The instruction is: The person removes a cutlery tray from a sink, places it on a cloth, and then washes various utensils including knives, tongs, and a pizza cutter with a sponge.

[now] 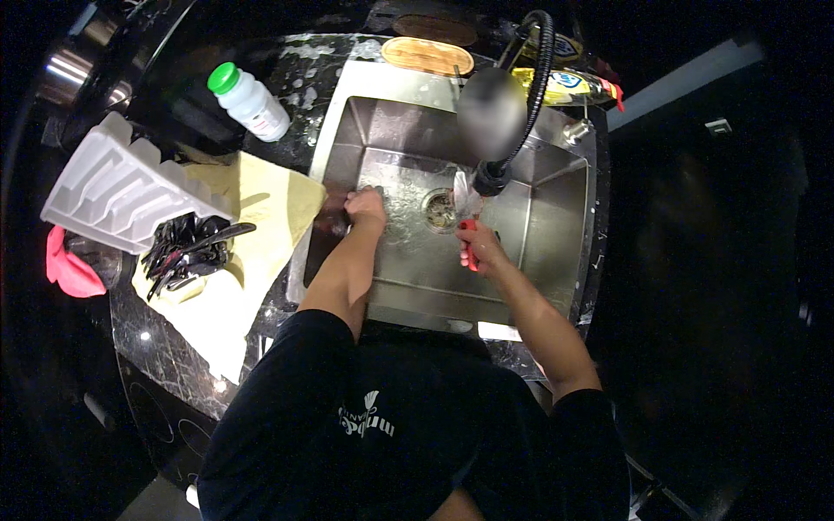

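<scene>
My right hand (481, 246) is closed around the red handle of a utensil (466, 195) with a wide, light-coloured head, under the black spray head of the faucet (492, 177). The utensil is beside the drain (440, 210) of the stainless steel sink (417, 294), and its exact kind is unclear. My left hand (365, 205) is low in the left part of the basin, fingers curled at a small dark thing that is mostly hidden. Water wets the basin floor near it.
Left of the sink, a yellow cloth (280, 189) bears black utensils (189, 251) and a tilted white divided tray (130, 189). A green-capped white bottle (254, 107) stands behind. A wooden board (427, 56) and a yellow dish soap bottle (560, 88) lie at the sink's back edge.
</scene>
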The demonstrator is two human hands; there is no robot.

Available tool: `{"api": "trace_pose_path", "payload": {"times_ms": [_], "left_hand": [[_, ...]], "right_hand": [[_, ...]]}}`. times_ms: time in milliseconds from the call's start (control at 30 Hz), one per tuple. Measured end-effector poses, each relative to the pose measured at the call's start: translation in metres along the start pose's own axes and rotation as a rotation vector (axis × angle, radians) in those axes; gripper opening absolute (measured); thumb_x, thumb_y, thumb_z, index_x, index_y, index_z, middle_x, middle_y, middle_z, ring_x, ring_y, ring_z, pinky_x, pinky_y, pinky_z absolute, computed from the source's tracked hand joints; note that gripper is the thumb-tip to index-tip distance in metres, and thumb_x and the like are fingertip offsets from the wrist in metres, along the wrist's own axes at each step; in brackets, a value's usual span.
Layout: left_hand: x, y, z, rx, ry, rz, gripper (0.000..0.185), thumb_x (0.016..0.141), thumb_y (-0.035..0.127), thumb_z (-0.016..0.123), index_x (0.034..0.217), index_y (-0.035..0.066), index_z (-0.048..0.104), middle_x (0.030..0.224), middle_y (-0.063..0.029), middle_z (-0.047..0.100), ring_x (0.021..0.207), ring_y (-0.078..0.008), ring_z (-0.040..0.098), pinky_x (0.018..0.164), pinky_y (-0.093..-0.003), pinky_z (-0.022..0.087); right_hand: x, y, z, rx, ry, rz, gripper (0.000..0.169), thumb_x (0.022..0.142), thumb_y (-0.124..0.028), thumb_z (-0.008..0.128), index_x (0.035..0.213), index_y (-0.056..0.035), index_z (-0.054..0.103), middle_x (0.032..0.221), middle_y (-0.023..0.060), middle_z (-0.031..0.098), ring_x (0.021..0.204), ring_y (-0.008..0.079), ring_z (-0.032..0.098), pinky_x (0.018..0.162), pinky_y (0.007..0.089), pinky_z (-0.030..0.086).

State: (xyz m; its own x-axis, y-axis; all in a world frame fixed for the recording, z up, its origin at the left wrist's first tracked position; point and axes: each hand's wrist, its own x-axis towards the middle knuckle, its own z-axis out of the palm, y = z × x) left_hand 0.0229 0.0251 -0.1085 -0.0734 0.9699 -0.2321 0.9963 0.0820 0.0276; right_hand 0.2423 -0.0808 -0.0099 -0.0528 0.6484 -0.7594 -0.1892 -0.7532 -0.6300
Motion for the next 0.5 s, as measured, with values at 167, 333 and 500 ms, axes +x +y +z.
{"api": "trace_pose_path", "payload": {"times_ms": [167,333,500], "left_hand": [[-0.003,0.002,-0.014,-0.189,-0.302,0.003,0.026,0.077,0.021,0.062,0.094,0.001,0.063,0.098,-0.0152,0.063,0.090,-0.0257,0.061,0.073,-0.0377,0.050],[0.000,0.043,-0.047,-0.930,-0.429,-0.095,0.043,0.062,0.023,0.079,0.088,-0.006,0.062,0.087,-0.0167,0.064,0.073,-0.0251,0.063,0.062,-0.0358,0.050],[-0.002,0.086,-0.062,-1.641,-0.593,-0.243,0.024,0.065,0.008,0.076,0.076,-0.006,0.059,0.072,-0.0136,0.062,0.059,-0.0230,0.060,0.053,-0.0375,0.049]], "right_hand": [[0.005,0.010,-0.004,0.027,0.019,-0.038,0.014,0.082,-0.012,0.052,0.094,-0.0089,0.045,0.066,0.0017,0.047,0.052,0.0122,0.048,0.045,0.0291,0.046],[0.033,0.021,-0.011,0.143,0.019,-0.134,0.021,0.085,-0.014,0.050,0.103,-0.0076,0.043,0.072,0.0052,0.052,0.057,0.0154,0.052,0.052,0.0306,0.047],[0.004,-0.003,-0.002,0.336,-0.149,0.005,0.022,0.090,-0.017,0.043,0.109,-0.0065,0.040,0.080,0.0108,0.057,0.061,0.0193,0.056,0.052,0.0321,0.048]]}}
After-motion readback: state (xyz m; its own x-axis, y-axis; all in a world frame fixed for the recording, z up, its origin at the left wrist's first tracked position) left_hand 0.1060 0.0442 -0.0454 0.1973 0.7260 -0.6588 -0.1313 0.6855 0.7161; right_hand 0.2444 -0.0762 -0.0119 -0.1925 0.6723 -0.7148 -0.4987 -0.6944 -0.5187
